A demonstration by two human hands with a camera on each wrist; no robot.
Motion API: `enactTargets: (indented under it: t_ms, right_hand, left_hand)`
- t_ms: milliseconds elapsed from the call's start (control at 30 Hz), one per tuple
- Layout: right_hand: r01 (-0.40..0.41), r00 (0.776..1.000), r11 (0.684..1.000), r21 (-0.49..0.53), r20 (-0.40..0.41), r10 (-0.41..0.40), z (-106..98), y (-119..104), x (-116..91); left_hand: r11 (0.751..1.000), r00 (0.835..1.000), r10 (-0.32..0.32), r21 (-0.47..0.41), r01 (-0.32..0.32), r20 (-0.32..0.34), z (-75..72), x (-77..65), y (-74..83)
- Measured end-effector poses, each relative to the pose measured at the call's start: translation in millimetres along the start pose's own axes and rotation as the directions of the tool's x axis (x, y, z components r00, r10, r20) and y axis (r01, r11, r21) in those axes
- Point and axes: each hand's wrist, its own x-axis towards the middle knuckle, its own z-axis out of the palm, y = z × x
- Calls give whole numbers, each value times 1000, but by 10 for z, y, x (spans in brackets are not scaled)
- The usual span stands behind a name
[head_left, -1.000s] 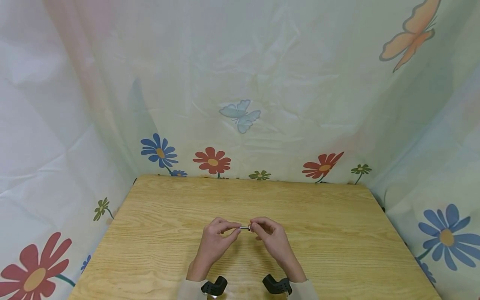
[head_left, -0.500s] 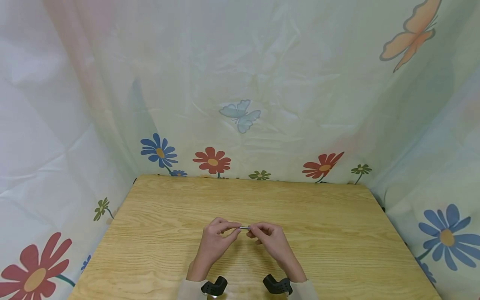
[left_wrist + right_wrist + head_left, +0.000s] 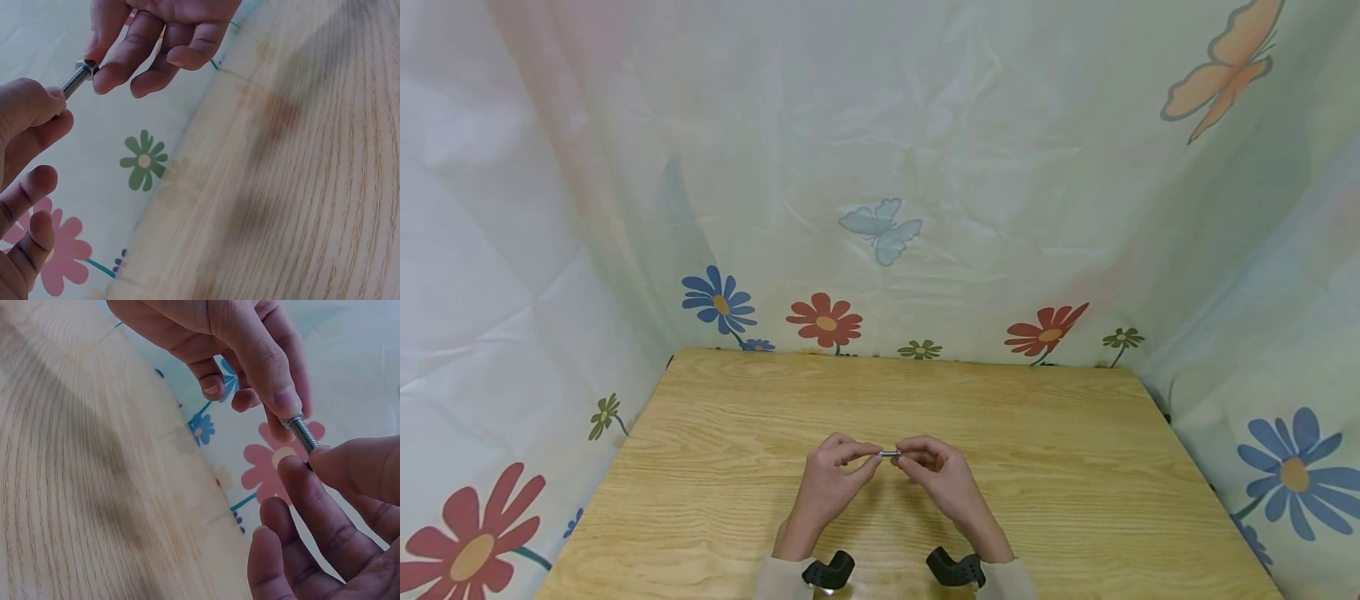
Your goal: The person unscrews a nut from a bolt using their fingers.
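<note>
A small threaded metal bolt [image 3: 890, 454] is held level between both hands above the table. My left hand [image 3: 831, 483] pinches one end between thumb and index finger. In the left wrist view, a hexagonal metal piece [image 3: 87, 66] sits at the bolt's other end. My right hand [image 3: 943, 479] has its thumb and index fingertip on either side of that hexagonal end. Bright thread [image 3: 303, 432] shows between the two hands in the right wrist view. Fingertips hide both ends in part; whether the hexagonal piece is a nut or the bolt's head, I cannot tell.
A wood-grain table [image 3: 737, 400] lies beneath the hands. White cloth [image 3: 1000, 167] printed with flowers and butterflies hangs behind it and along both sides. A black wrist mount [image 3: 830, 572] sits by each light sleeve [image 3: 1007, 581].
My right fingers have shifted around the bolt's hexagonal end, closing over it and then spreading slightly again. My left hand and the bolt have stayed nearly in place.
</note>
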Motion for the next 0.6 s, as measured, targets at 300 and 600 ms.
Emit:
enactTargets:
  t_ms: [300, 600]
  right_hand:
    - [2, 1000, 1000, -9, -23, -2, 8, -2, 6]
    - [15, 999, 1000, -3, -30, -15, 18, -8, -5]
  left_hand:
    - [999, 999, 32, 8, -32, -20, 14, 0, -23]
    - [1000, 1000, 14, -15, -14, -5, 6, -8, -12]
